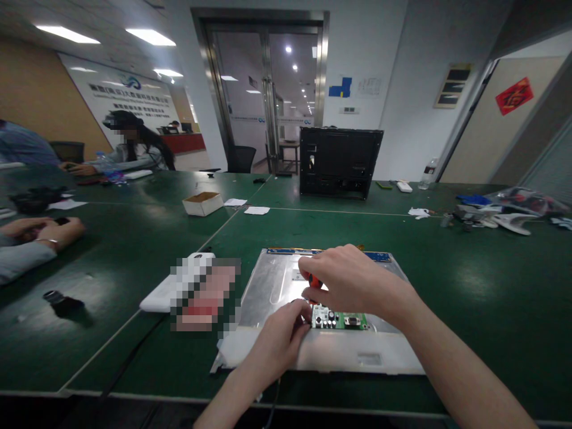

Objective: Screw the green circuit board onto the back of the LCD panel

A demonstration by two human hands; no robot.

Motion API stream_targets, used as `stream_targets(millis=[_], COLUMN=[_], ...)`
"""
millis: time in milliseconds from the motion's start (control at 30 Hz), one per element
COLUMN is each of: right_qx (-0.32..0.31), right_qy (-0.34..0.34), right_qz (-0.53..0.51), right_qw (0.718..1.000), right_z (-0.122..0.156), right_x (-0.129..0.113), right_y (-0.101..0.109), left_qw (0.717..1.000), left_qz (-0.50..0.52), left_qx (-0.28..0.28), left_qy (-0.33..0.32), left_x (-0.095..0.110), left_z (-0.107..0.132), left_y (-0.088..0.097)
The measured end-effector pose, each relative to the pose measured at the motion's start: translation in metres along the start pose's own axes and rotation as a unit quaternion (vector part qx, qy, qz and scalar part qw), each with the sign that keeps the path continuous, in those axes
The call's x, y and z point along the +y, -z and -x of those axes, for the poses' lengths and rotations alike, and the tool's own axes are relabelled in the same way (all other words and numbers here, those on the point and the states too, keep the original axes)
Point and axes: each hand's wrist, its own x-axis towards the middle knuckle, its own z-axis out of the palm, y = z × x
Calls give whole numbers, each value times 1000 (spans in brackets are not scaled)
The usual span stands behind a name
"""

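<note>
A flat silver metal panel [272, 280] lies on the green table [469, 286] in front of me, with a small green circuit board [342, 320] on its near part. My right hand [348, 280] is closed around a screwdriver with an orange-red handle [314, 280], held upright over the board's left end. My left hand [286, 333] rests at the panel's near edge, fingers curled and pinched close to the screwdriver tip; what they hold is hidden.
A white device [170, 289] lies left of the panel, partly blurred out. A black monitor casing [338, 161] stands upright further back. A small open box [203, 202], papers and loose parts [491, 214] lie around. Other people sit at the left side.
</note>
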Motion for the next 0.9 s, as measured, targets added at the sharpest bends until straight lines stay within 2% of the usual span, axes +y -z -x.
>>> stream_targets(millis=[467, 900], right_qx=[-3, 16], right_qy=[19, -6], right_qz=[-9, 17], right_qw=[1000, 1000], right_z=[2, -1], right_x=[-1, -3], right_y=[0, -3], left_qw=[1000, 1000], left_qz=[2, -4], left_qx=[5, 11], left_qy=[-11, -23], left_x=[-2, -9], left_z=[-1, 0], left_y=[-1, -5])
